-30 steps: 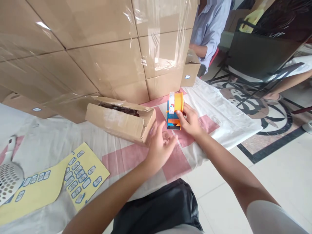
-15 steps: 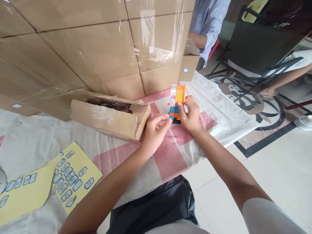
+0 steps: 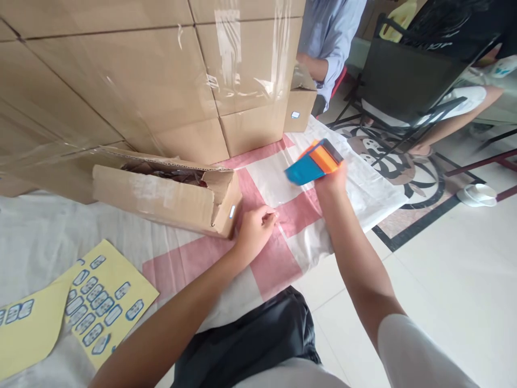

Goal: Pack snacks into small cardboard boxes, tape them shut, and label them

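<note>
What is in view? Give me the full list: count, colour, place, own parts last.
Stacked boxes: several, brown, film-wrapped, across the back
Open carton: one, brown, before the stack
Small carton: one, brown, past the stack's right end
Labelled sheets: apparently two, yellow, table's left
Tape dispenser: one, blue and orange, above table's right
Tablecloth: one, whitish with pink, over the table
Chair: one, dark, upper right
Other people: at least two, blue shirt, dark top, beyond the table
White object: one, white, floor at right
Left grip: one, bare, beside open carton
Right grip: one, bare, holding tape dispenser
</note>
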`<state>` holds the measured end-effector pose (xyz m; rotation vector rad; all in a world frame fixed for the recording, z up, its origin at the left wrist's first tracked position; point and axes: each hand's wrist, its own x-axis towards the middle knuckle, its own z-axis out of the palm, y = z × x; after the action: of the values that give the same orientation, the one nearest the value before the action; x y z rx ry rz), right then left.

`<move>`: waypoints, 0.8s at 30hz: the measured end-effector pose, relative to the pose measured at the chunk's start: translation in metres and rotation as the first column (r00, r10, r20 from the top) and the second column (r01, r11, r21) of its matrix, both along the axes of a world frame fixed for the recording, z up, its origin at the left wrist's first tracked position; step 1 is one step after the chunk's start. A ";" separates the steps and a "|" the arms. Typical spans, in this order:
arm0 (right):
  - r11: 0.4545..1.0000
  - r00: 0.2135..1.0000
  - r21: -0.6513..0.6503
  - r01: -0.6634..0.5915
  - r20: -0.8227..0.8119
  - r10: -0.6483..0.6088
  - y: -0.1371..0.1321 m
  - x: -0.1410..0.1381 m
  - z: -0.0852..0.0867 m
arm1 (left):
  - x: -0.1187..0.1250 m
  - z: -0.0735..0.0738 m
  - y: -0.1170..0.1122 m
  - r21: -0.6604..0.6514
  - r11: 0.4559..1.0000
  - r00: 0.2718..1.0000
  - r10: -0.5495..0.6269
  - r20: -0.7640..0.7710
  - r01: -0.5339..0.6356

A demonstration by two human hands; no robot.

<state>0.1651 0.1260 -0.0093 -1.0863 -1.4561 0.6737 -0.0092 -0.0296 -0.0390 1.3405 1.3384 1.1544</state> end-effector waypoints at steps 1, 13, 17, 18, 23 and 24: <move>0.998 0.996 0.027 0.064 -0.057 -0.062 0.004 0.007 0.002 | 0.001 -0.001 -0.002 0.004 1.000 1.000 0.002 -0.008 -0.002; 0.989 0.981 -0.144 0.010 0.191 0.018 -0.017 -0.005 0.006 | -0.004 0.014 -0.013 0.066 0.997 0.999 0.034 0.029 -0.035; 0.974 0.959 -0.067 -0.218 0.168 0.226 -0.080 0.005 0.033 | -0.007 0.029 -0.035 0.093 0.994 0.998 0.056 0.015 -0.057; 0.930 0.917 -0.097 -0.356 0.158 0.367 -0.097 0.004 0.037 | -0.008 0.033 -0.040 0.100 0.993 0.998 0.060 0.011 -0.061; 0.833 0.811 -0.101 -0.544 0.194 0.552 -0.145 -0.014 0.047 | -0.011 0.042 -0.063 0.152 0.984 0.994 0.096 -0.044 -0.089; 0.836 0.813 -0.085 -0.541 0.202 0.547 -0.147 -0.018 0.048 | -0.012 0.042 -0.066 0.152 0.983 0.992 0.109 -0.055 -0.100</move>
<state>0.1468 -0.0206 0.0388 -0.7673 -1.9889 0.9975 -0.0216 -0.0960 0.0032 1.4382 1.4052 1.3149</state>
